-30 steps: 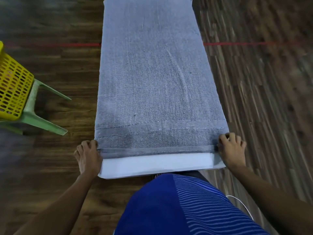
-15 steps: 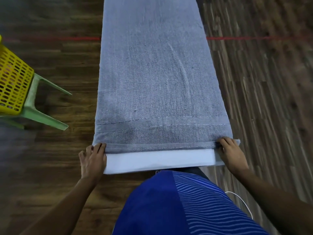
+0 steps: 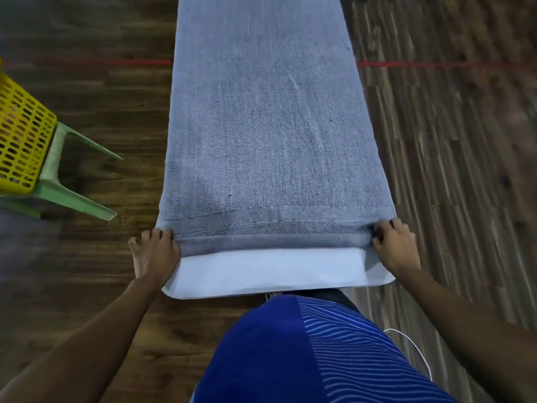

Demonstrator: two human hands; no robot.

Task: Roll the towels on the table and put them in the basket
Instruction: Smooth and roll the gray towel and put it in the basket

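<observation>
A grey towel [image 3: 267,126] lies flat along a narrow white desk [image 3: 270,271], running from the 12 o'clock edge of the view down past centre. Its near hem is turned over into a thin, low roll lying across the desk, and a bare strip of desk shows between that roll and the person at 6 o'clock. The left hand [image 3: 155,254], at 8 o'clock, sits at the left end of the roll with its fingers [image 3: 162,235] curled onto the towel's edge. The right hand [image 3: 396,248], at 4 o'clock, sits at the right end, its fingers [image 3: 388,226] bent over the roll and gripping it. Both forearms reach in from the lower corners. A yellow basket [image 3: 23,135] with a perforated wall stands at 9 o'clock on a green plastic stool [image 3: 66,193], well apart from the desk. What lies inside the basket cannot be told. A red line [image 3: 436,64] crosses the dark wooden floor [image 3: 450,170] at 10 and 2 o'clock, passing behind the desk.
</observation>
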